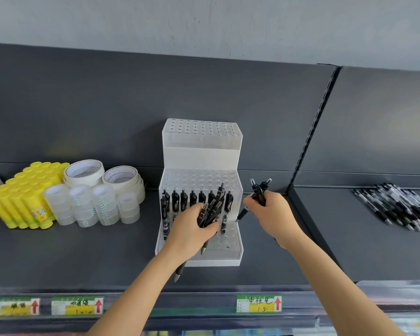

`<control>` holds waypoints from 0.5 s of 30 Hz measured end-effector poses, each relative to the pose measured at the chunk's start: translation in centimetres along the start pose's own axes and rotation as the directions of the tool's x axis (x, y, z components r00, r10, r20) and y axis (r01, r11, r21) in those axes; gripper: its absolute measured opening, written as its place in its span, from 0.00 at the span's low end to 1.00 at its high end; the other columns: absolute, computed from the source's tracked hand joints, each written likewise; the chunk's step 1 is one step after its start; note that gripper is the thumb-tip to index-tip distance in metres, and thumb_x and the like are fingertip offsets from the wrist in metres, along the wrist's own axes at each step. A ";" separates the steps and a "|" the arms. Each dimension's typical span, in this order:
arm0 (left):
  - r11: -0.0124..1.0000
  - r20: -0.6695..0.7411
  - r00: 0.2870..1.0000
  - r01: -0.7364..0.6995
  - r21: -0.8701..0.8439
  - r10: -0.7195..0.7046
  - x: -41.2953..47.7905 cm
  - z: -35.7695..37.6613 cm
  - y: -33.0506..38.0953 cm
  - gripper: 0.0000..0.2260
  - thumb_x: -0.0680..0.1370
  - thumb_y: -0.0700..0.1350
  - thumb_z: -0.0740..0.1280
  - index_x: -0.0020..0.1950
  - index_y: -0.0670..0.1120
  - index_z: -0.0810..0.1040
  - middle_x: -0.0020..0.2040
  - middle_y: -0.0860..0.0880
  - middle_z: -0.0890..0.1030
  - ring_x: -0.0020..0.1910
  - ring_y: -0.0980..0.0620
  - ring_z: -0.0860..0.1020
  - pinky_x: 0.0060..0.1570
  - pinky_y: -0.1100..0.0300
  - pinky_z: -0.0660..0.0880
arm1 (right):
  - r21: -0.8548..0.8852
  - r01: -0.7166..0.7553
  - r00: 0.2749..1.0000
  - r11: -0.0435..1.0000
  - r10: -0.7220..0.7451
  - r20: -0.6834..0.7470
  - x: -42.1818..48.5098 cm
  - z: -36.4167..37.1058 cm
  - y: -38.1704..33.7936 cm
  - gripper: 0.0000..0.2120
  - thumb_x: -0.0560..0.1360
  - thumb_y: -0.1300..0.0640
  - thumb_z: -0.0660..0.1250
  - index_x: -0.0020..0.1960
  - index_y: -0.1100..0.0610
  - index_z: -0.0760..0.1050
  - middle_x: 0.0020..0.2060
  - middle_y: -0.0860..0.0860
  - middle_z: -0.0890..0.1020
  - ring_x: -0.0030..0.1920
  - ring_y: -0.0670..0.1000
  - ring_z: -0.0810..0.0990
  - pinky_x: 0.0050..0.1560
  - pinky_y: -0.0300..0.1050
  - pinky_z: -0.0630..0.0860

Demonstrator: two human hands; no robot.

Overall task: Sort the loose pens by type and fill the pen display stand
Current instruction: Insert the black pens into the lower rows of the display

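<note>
"Head camera, far left of the shelf point(83, 251): what stands there?"

"Yellow glue sticks point(22, 192) packed in a block, then white tape rolls point(84, 172) behind stacks of clear tape point(92, 207), all close together."

"And the middle?"

"The stepped pen display stand point(201, 141) sits against the dark back panel. A row of black pens point(192, 197) stands upright across it, in front of its middle step. The left hand point(192, 226) is over the lower step, fingers curled tight round a bundle of black pens point(210, 212); their tips poke out below the hand."

"The other hand?"

"The right hand point(273, 214) hangs just right of the stand, clenched round a few pens point(258, 190) with the clicker ends upward."

"Further right?"

"On the neighbouring shelf section lies a pile of loose pens point(395, 207), well apart from the stand. Price labels point(258, 303) run along the front edge."
</note>
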State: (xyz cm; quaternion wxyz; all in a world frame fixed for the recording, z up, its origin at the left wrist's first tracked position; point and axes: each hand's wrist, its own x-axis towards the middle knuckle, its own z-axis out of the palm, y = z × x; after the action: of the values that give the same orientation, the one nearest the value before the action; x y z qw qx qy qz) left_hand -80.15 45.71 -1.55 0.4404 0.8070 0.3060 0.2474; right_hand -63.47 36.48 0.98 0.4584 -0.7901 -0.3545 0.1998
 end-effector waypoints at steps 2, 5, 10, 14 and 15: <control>1.000 0.003 1.000 0.005 -0.004 -0.005 -0.1 -0.1 -0.2 0.06 0.74 0.44 0.71 0.42 0.51 0.74 0.32 0.57 0.77 0.27 0.64 0.73 0.31 0.68 0.68 | -0.083 0.059 0.998 0.995 -0.061 -0.017 0.1 0.4 -0.1 0.08 0.75 0.58 0.65 0.40 0.63 0.74 0.29 0.52 0.73 0.30 0.51 0.64 0.30 0.42 0.61; 1.000 0.014 1.000 0.000 0.004 0.000 -0.3 -0.1 -0.2 0.08 0.74 0.46 0.72 0.42 0.54 0.74 0.33 0.59 0.78 0.29 0.65 0.75 0.31 0.70 0.68 | -0.210 0.110 0.991 0.972 -0.124 -0.051 0.4 1.1 -0.3 0.07 0.74 0.59 0.67 0.45 0.63 0.75 0.38 0.55 0.80 0.35 0.51 0.70 0.33 0.42 0.65; 1.000 0.015 1.000 0.013 0.011 -0.013 -0.6 -0.3 -0.8 0.07 0.74 0.49 0.72 0.45 0.55 0.74 0.36 0.59 0.77 0.31 0.65 0.75 0.33 0.70 0.67 | -0.355 0.129 0.989 0.926 -0.146 -0.022 0.6 1.8 -0.3 0.07 0.72 0.58 0.69 0.42 0.60 0.72 0.33 0.49 0.75 0.35 0.52 0.72 0.30 0.41 0.65; 0.999 0.019 0.998 0.053 -0.001 -0.053 -0.8 -0.4 -1.3 0.10 0.74 0.51 0.71 0.52 0.51 0.75 0.41 0.58 0.78 0.36 0.60 0.75 0.39 0.66 0.69 | -0.451 0.137 0.990 0.882 -0.137 0.032 0.4 2.7 0.1 0.10 0.74 0.56 0.68 0.39 0.57 0.70 0.31 0.49 0.73 0.34 0.52 0.71 0.29 0.42 0.63; 0.999 0.020 0.998 0.054 -0.002 -0.054 -0.7 -0.5 -1.4 0.09 0.74 0.51 0.71 0.52 0.52 0.75 0.41 0.58 0.78 0.36 0.61 0.75 0.39 0.66 0.70 | -0.457 0.133 0.991 0.879 -0.131 0.037 0.3 2.9 0.2 0.10 0.74 0.55 0.68 0.38 0.58 0.70 0.30 0.49 0.73 0.33 0.52 0.70 0.29 0.42 0.63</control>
State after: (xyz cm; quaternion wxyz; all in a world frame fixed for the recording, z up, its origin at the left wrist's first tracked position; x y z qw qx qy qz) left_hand -81.32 46.05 -2.57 0.4508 0.8005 0.3228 0.2276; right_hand -65.07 38.33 -0.66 0.2705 -0.8494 -0.4458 0.0810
